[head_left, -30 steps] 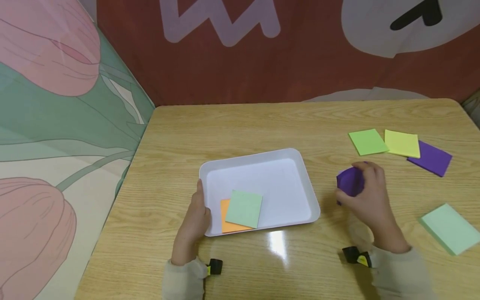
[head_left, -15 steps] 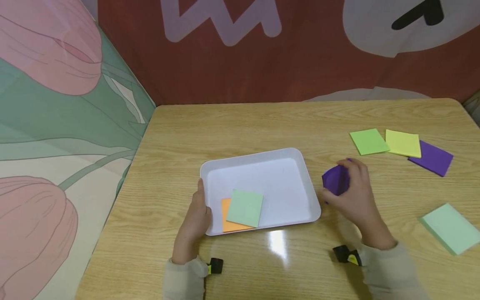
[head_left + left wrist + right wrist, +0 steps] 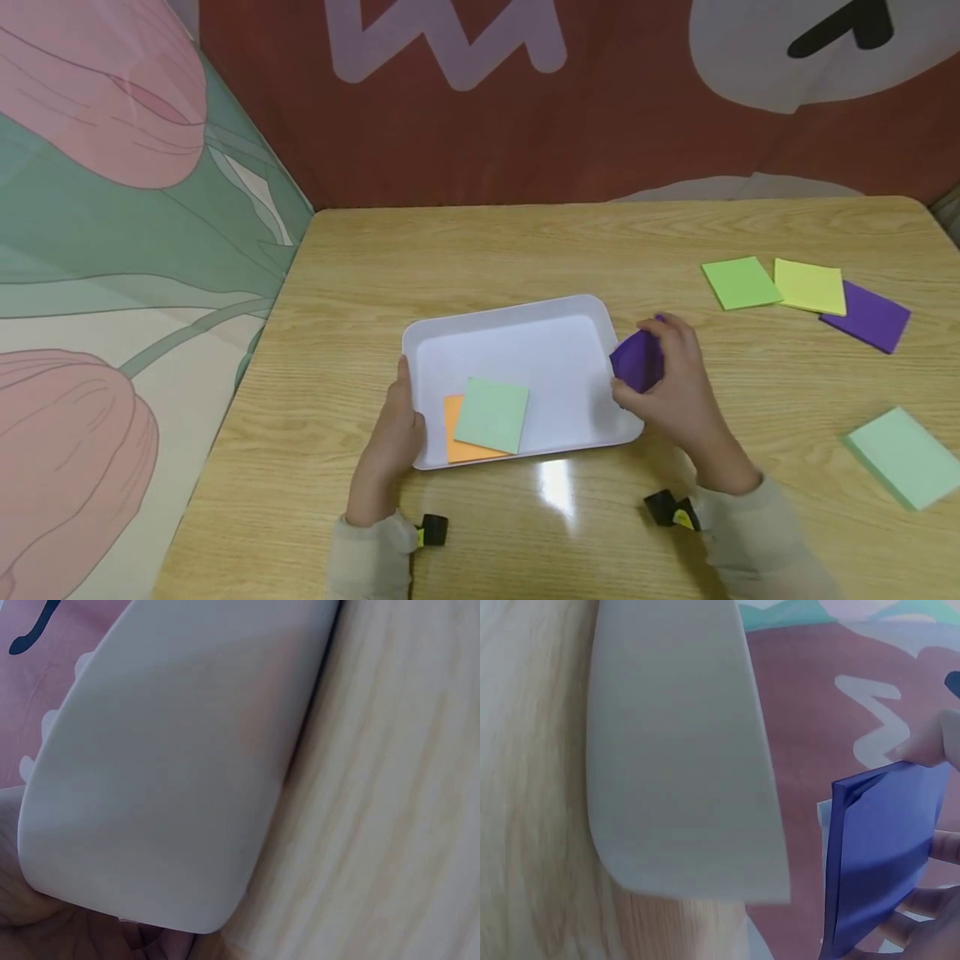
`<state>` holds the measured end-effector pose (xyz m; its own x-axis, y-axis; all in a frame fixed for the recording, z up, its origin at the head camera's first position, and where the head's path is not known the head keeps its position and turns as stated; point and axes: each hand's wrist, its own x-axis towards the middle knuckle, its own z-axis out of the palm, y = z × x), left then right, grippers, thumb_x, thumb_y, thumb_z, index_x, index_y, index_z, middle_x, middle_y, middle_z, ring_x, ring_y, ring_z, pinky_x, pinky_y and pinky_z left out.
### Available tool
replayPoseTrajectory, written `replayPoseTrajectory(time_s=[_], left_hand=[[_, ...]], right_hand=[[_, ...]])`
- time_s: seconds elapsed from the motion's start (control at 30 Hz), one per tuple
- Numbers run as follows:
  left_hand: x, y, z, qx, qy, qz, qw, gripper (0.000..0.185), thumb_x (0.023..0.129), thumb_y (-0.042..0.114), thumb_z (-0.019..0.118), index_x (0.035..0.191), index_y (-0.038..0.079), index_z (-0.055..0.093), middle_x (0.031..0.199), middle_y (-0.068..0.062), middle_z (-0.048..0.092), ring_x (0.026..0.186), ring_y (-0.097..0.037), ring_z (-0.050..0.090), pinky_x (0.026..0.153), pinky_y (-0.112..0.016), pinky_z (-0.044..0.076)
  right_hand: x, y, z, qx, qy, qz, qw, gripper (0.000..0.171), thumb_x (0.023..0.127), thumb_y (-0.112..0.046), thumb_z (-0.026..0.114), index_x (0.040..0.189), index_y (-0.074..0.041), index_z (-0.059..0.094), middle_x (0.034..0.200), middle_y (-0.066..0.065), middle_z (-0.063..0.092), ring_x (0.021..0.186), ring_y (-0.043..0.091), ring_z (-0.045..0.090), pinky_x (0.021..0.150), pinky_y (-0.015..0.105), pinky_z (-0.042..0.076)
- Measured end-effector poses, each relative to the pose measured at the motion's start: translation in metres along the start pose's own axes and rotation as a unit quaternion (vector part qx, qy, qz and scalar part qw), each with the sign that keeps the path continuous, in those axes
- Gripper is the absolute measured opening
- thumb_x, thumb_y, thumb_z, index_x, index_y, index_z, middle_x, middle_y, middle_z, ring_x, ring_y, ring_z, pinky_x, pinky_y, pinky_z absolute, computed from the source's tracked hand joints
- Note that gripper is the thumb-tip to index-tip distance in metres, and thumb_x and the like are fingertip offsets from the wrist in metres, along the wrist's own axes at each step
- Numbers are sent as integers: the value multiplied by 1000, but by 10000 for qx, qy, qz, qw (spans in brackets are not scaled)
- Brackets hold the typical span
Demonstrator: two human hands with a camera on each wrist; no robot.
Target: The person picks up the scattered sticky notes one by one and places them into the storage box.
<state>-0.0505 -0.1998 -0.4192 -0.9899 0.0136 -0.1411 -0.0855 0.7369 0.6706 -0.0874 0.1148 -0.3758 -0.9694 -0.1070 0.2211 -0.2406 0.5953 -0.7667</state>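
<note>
The purple pad (image 3: pixel 637 360) is pinched in the right hand (image 3: pixel 671 392), thumb below and curled fingers above, and it hangs over the right rim of the white tray (image 3: pixel 517 333), clear of the tray floor. In the right wrist view the same pad (image 3: pixel 877 855) shows as a bluish slab held at its edges by fingertips (image 3: pixel 922 750), with the tray (image 3: pixel 675 750) beside it on the wood. The left hand (image 3: pixel 393 437) holds the tray's left rim near the front corner, thumb up along the rim; from the head view the other fingers are hidden under the edge, so how far they curl cannot be told, though the left wrist view shows the tray's underside (image 3: pixel 172 765) lying right against the palm. Inside the tray, toward its front left, a mint pad (image 3: pixel 491 414) lies partly on top of an orange pad (image 3: pixel 457 446). The tray sits on a wooden table (image 3: pixel 525 242). Well apart to the right, near the far edge, lie a green pad (image 3: pixel 738 282), a yellow pad (image 3: pixel 810 286) just beside it, and a second purple pad (image 3: pixel 870 317) tucked partly under the yellow one. Another mint pad (image 3: pixel 903 457) lies alone at the right edge, nearer the person. Both wrists carry a small black and yellow strap.
</note>
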Motion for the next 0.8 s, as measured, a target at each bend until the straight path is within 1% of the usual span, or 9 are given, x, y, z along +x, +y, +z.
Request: replayPoseTrajectory(time_s=[0.2,0.33,0.5,0.67,0.8], left_hand=[[-1,1,0,1,-51,-102,9999,65,79,-10,27,135,-6,-5,132,-33,16,123,-35,17,100,-42,16],[-1,1,0,-12,-39,-61,10000,65,79,-10,28,134,-7,-5,132,-33,16,123,-35,17,100,-42,16],[0,0,1,-40,-43,-70,10000,64,79,-10,28,134,-7,-4,132,-33,16,123,-35,17,100,-42,16],[0,0,0,-122,-42,-121,9998,63,80,-10,27,135,-6,-4,133,-33,15,123,-35,16,99,-42,16],[1,-1,0,-114,-30,-115,9999,63,80,-10,26,135,-6,-5,133,-33,15,123,-35,16,99,-43,16]], right_hand=[[0,-2,12,12,-194,-120,9997,65,56,-8,71,114,1,43,125,25,26,109,44,31,77,59,36],[-1,-5,20,54,-389,-135,9991,65,57,-8,71,115,0,43,126,24,26,109,43,31,77,58,37],[-1,-8,27,-119,-528,-219,9983,65,57,-10,71,116,-2,43,128,24,25,108,40,32,73,56,39],[-2,-14,30,-193,-609,-180,9978,65,58,-11,70,116,-4,43,130,23,23,108,39,31,73,56,40],[-2,-17,35,-171,-760,-139,9969,65,59,-12,69,117,-5,42,130,22,22,108,39,31,72,55,41]])
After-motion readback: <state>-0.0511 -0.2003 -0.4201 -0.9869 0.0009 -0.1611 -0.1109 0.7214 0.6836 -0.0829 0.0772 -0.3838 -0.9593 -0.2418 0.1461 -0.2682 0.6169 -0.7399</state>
